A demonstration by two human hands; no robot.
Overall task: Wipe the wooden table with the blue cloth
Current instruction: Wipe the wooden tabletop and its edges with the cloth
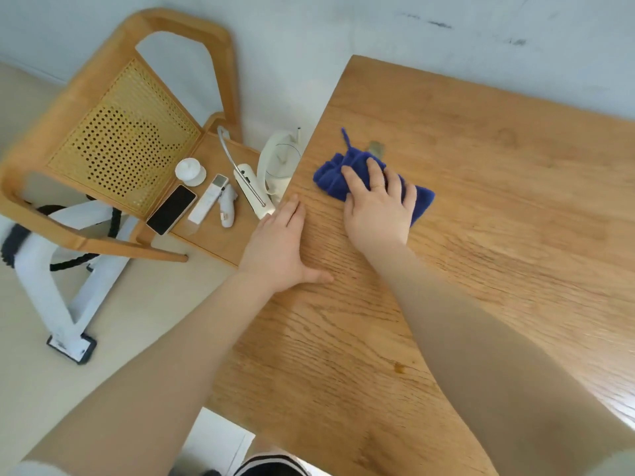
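Note:
The blue cloth [331,178] lies bunched on the wooden table [498,207], near its left edge. My right hand [378,207] presses down on the cloth with fingers spread and straight, covering its middle. A thin blue loop sticks out of the cloth's far end. My left hand [280,245] lies flat on the table's left edge, fingers straight, thumb out to the right, holding nothing. A small grey mark [377,147] shows on the wood just beyond the cloth.
A wooden chair [113,139] stands left of the table. On its seat lie a phone [171,209], a white remote [208,199], a small white cup [190,170] and other white devices. A white frame [65,297] stands on the floor below.

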